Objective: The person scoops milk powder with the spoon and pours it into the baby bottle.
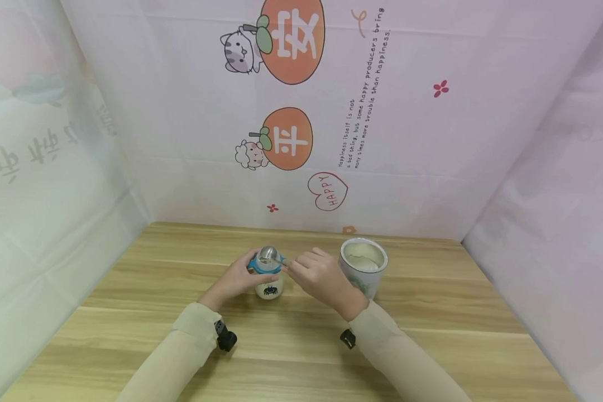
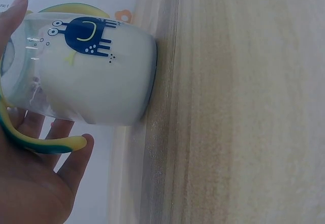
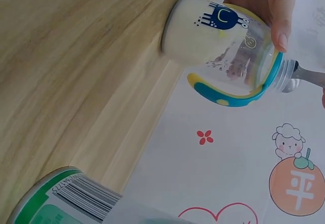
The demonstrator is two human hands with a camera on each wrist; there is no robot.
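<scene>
A clear baby bottle (image 1: 269, 291) with a blue-and-yellow handled collar and a crab-like print stands upright on the table, whitish contents inside. My left hand (image 1: 235, 279) grips it around the collar; in the left wrist view its fingers lie about the curved handle (image 2: 45, 144). Pinched in my right hand (image 1: 321, 279) is a metal spoon (image 1: 268, 254), its bowl at the bottle's uncapped mouth. Whether powder lies in the spoon I cannot tell. Right of that hand, an open can (image 1: 378, 282) holds pale powder (image 1: 362, 261).
The wooden table (image 1: 281, 357) ends at a printed white cloth (image 1: 407, 167) behind, with more cloth on both sides. In the right wrist view, the can's green base with a barcode (image 3: 84, 198) is near the camera. Black straps (image 1: 225, 336) sit on the wrists.
</scene>
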